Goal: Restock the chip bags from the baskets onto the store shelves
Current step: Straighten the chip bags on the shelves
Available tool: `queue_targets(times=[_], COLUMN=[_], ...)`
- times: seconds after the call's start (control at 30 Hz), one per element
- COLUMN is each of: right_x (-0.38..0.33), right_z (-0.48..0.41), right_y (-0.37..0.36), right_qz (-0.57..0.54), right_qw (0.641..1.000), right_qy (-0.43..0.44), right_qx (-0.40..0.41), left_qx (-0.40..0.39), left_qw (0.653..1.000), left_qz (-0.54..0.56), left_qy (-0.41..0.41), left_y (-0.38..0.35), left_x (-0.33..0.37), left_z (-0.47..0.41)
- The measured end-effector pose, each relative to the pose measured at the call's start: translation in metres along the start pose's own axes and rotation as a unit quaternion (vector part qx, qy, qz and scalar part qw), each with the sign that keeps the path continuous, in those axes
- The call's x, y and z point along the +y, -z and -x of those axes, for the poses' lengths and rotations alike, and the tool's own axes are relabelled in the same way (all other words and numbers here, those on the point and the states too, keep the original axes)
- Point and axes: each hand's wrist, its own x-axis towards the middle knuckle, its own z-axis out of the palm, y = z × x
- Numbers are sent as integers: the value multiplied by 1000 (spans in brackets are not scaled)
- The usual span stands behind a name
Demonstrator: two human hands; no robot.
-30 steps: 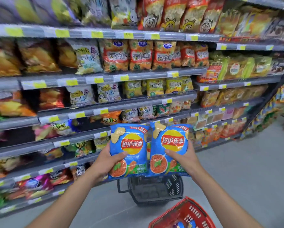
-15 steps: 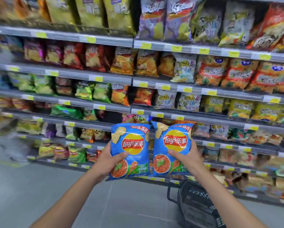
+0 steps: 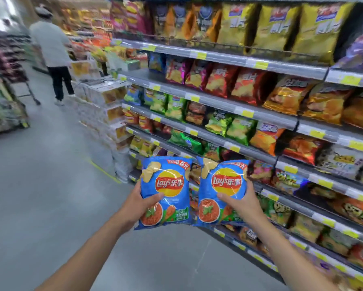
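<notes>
Left blue bag [image 3: 166, 177]: I read "Lay's 乐事", with "5.5元" on its top banner.
Right blue bag [image 3: 224, 181]: same logo; the banner is probably "5.5元", but it's blurred.
Yellow shelf tags [image 3: 261, 65]: I can't read them.

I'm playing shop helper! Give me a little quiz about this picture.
1. True or false: the left bag and the right bag already sit on the shelves.
2. Pick one. Far off stands: A, a person; B, a dog; C, a ladder.
3. Fill in: the left hand and the right hand each grip ___ bag.

Key: 1 false, both bags are in the hands; 2 A; 3 one.
</notes>
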Motion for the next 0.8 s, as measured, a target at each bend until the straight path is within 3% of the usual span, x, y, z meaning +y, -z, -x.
queue_targets(times=[0.5, 0.8], right_x=[-50, -84], right_z=[-117, -201], right_y=[-271, -428], right_qz=[1, 28], right_qw=[980, 949], right_qy=[33, 61], right_qx=[-195, -308], left_qx=[216, 362], left_qw=[975, 929], left_qz=[41, 70], left_qy=[3, 18], left_y=[217, 317], left_x=[-1, -7], left_z=[-4, -33])
